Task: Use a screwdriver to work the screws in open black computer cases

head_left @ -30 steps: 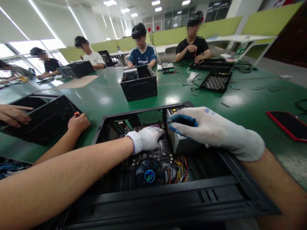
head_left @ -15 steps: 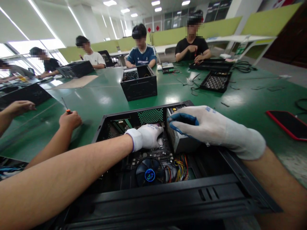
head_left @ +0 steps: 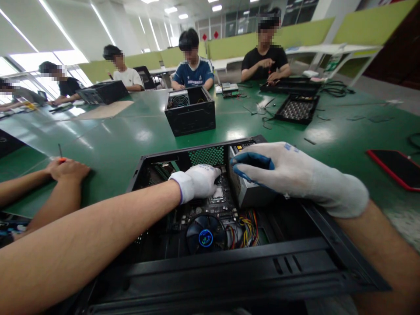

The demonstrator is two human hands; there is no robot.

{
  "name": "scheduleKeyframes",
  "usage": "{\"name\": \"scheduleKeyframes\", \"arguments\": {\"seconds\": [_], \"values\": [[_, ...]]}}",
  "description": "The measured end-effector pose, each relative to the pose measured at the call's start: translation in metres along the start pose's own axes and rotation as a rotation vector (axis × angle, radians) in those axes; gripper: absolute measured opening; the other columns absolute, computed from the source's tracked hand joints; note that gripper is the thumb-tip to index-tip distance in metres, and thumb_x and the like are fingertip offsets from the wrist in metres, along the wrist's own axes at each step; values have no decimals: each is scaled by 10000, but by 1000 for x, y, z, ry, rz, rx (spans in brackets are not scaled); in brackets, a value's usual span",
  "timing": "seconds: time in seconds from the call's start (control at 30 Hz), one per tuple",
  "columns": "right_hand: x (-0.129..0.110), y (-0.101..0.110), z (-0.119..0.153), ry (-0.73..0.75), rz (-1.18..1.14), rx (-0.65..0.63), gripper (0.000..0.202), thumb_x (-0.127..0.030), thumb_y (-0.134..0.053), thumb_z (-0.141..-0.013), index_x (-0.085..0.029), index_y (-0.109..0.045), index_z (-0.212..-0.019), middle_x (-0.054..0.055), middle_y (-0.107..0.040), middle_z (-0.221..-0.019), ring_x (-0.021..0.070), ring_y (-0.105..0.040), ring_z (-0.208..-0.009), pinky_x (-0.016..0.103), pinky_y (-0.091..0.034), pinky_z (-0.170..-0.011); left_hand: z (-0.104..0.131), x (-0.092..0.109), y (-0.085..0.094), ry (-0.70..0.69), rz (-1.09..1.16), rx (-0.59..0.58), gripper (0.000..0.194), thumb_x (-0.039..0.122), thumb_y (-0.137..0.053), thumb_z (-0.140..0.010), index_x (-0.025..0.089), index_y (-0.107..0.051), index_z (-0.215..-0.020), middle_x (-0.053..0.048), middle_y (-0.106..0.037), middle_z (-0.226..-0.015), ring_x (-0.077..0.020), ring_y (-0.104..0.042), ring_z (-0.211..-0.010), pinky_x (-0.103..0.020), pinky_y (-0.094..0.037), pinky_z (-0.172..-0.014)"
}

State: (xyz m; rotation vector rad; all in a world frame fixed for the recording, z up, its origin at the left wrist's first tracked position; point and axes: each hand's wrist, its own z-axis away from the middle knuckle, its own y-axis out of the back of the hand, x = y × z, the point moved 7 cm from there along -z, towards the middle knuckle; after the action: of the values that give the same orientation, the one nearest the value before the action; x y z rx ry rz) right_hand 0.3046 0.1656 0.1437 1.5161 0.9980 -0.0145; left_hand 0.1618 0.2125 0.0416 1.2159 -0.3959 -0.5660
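My left hand (head_left: 202, 180), in a white glove, reaches into an open black computer case (head_left: 210, 273). Its fingers bend down over the motherboard (head_left: 221, 209), beside the bare metal square of the processor (head_left: 217, 193). The fingertips are hidden, so what they touch does not show. My right hand (head_left: 272, 168), gloved in white with blue fingers, rests over the silver power supply (head_left: 247, 192). A gap shows between its thumb and curved fingers, with nothing in it. Nearer to me in the case is a black cooling fan (head_left: 205, 237), beside coloured power cables (head_left: 247, 229).
At left, another person's hands (head_left: 67, 168) hold a screwdriver (head_left: 60, 153). A second case (head_left: 190, 116) stands across the green table (head_left: 138, 135). A red-edged phone (head_left: 395, 168) lies at right, and a black metal tray (head_left: 297, 108) lies farther back. Several people sit around.
My left hand has shifted slightly up and left, baring more of the processor. My right hand stays nearly in place. The neighbour's hands have come together around the screwdriver.
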Motion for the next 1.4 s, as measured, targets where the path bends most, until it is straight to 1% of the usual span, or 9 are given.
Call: {"name": "scheduleKeyframes", "arguments": {"seconds": [0.13, 0.3, 0.5, 0.7, 0.87, 1.03, 1.2, 1.3, 1.4], "values": [[1, -1, -1, 0, -6, -3, 308, -496, -606, -971, -241, -774, -1009, -2, -769, -926, 189, -654, -798, 306, -446, -687, 1, 4, -2, -29, 42, 10, 425, 392, -674, -864, 186, -690, -1236, -132, -748, -1222, -318, -713, -1135, -394, -568, -977], [1, 0, -1, 2, 3, 4, 339, -523, -601, -969, -236, -775, -1018, 8, -777, -955, 198, -668, -816, 304, -454, -705, 1, 10, -11, -33, 47, -40, 488, 436, -754, -804, 189, -689, -1220, -129, -732, -1246, -322, -698, -1160, -394, -561, -989], [0, 0, -1, 0, 16, 2, 369, -543, -582, -975, -232, -777, -1013, 13, -777, -947, 199, -660, -824, 305, -448, -704, -1, 11, -15, -27, 41, -67, 436, 374, -759, -811, 185, -690, -1197, -131, -721, -1267, -315, -688, -1168, -380, -552, -990], [0, -1, -1, 1, 22, 2, 315, -502, -612, -965, -238, -777, -1015, 0, -769, -935, 188, -654, -811, 306, -441, -696, -2, 8, -18, -3, 17, -92, 458, 417, -767, -819, 183, -680, -1204, -130, -711, -1278, -305, -693, -1160, -363, -559, -982], [0, -2, -1, -6, 21, -18, 302, -496, -615, -973, -246, -772, -1036, -6, -771, -959, 193, -659, -843, 308, -444, -708, -1, 10, -19, -2, -15, -128, 436, 455, -724, -822, 172, -688, -1151, -135, -736, -1208, -320, -723, -1080, -380, -591, -901], [1, -2, -1, -5, 11, -11, 338, -533, -599, -981, -244, -768, -1035, 1, -774, -973, 197, -666, -844, 312, -453, -725, 2, 15, -17, 0, -47, -124, 598, 510, -743, -767, 109, -661, -1203, -190, -740, -1165, -369, -730, -1056, -416, -607, -861], [-1, 1, 2, -29, 10, 11, 356, -532, -606, -974, -232, -772, -1071, 20, -777, -1008, 214, -679, -898, 326, -478, -768, 4, 17, -12, -43, -49, -111, 707, 477, -761, -751, 90, -586, -1317, -194, -736, -1181, -368, -725, -1079, -417, -602, -874], [0, 5, 11, -76, -70, 58, 367, -540, -616, -964, -225, -763, -1084, 36, -773, -1053, 233, -692, -946, 345, -513, -818, 7, 20, -7, -81, -39, -99, 709, 473, -733, -782, 102, -564, -1362, -182, -746, -1155, -355, -731, -1065, -404, -600, -845], [13, 16, 27, -157, -218, 258, 425, -574, -625, -948, -242, -717, -1197, 62, -749, -1209, 278, -690, -1100, 414, -531, -977, 15, 26, 0, -128, -29, -98, 590, 477, -663, -846, 175, -605, -1350, -143, -761, -1128, -328, -746, -1015, -387, -595, -804]]}}
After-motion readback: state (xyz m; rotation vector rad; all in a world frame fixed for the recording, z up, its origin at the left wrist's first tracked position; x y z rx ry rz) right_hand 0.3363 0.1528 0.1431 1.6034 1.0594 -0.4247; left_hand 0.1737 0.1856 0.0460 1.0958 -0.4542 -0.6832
